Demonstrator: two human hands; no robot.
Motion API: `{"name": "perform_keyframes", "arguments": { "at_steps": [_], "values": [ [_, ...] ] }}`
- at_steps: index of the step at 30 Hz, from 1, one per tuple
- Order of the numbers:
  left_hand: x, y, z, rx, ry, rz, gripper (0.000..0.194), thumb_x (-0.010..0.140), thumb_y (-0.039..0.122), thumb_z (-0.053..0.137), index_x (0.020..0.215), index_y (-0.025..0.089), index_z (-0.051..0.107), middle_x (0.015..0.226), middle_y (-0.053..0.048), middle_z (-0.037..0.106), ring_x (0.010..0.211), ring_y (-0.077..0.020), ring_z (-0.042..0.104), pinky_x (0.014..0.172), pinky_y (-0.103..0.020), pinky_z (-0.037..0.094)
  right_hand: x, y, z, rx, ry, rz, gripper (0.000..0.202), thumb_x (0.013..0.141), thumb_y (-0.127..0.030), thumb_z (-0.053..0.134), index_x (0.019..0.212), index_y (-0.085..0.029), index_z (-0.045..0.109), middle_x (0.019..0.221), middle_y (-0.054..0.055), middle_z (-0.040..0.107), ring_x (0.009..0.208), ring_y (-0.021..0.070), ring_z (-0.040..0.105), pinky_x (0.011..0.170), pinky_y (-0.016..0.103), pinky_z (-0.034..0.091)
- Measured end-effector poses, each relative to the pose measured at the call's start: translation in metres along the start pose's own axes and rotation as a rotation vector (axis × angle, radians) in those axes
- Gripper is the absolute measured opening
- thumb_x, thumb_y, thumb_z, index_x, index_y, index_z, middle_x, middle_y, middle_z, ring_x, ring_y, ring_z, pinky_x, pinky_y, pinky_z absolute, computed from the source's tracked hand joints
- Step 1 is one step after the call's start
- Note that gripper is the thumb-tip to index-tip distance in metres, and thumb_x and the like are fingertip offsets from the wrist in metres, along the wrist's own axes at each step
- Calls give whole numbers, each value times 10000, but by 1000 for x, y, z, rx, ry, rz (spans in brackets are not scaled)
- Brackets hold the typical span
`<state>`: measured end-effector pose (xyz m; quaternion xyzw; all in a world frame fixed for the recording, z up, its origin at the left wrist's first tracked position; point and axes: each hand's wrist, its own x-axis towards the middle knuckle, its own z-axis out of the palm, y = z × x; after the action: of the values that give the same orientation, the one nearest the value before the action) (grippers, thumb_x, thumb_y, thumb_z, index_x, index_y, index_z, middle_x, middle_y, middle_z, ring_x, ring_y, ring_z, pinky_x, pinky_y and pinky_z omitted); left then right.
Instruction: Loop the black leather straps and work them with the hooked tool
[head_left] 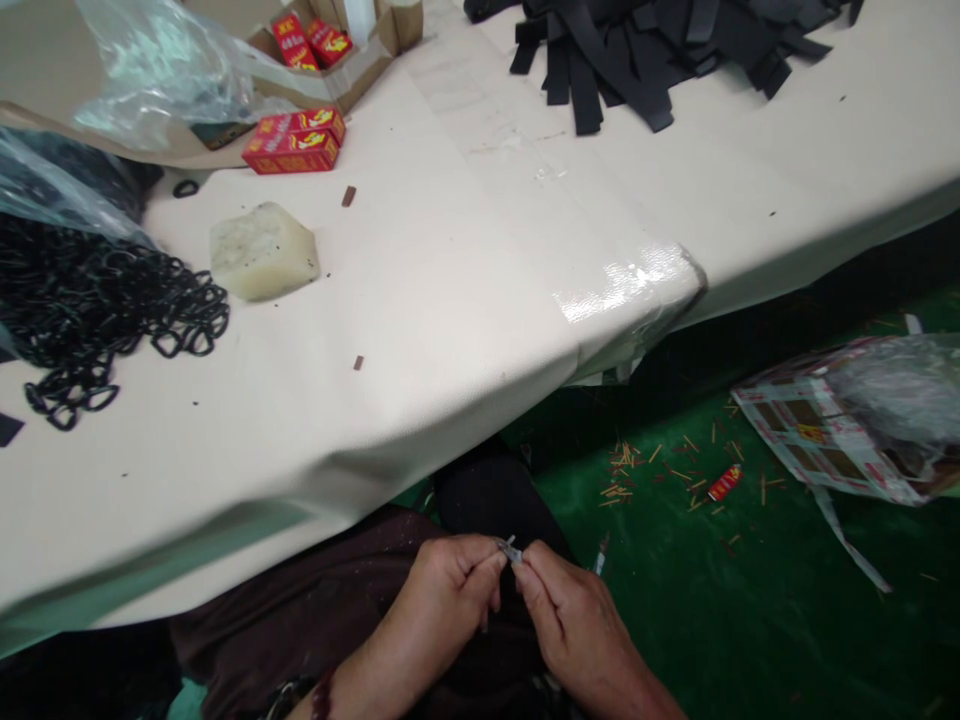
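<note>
Below the table's front edge, over my lap, my left hand (442,590) and my right hand (574,615) meet fingertip to fingertip. Both pinch a tiny silvery metal piece (511,548) between thumb and forefinger; what the piece is I cannot make out. A heap of black chain links (97,310) lies on the cream table (465,280) at the left, partly under a clear plastic bag (45,190). A pale waxy block (262,250) sits beside the links.
Red matchboxes (296,140) lie near an open cardboard box (352,50) at the back. Black straps (660,50) are piled at the far right. On the green floor (712,600) lie scattered matchsticks (660,470), a red matchbox (724,482) and a torn carton with plastic (855,420).
</note>
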<state>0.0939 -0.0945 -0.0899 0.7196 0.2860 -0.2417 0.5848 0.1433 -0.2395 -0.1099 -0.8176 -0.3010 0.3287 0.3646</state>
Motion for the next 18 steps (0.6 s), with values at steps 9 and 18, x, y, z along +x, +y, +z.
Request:
{"name": "perform_keyframes", "arguments": {
  "at_steps": [9, 18],
  "values": [
    [3, -3, 5, -39, 33, -14, 291, 758, 324, 357, 488, 216, 353, 460, 61, 305, 459, -105, 288, 457, -236, 246, 0, 12, 18, -131, 160, -87, 268, 918, -219, 301, 699, -206, 455, 567, -28, 525, 470, 99, 503, 479, 209, 304],
    [2, -1, 7, -52, 36, -12, 283, 759, 341, 381, 513, 203, 402, 472, 60, 299, 485, -111, 284, 478, -236, 253, -3, 15, 20, -210, 235, -115, 293, 924, -227, 300, 691, -199, 476, 575, -11, 538, 493, 112, 519, 489, 229, 305]
  ]
}}
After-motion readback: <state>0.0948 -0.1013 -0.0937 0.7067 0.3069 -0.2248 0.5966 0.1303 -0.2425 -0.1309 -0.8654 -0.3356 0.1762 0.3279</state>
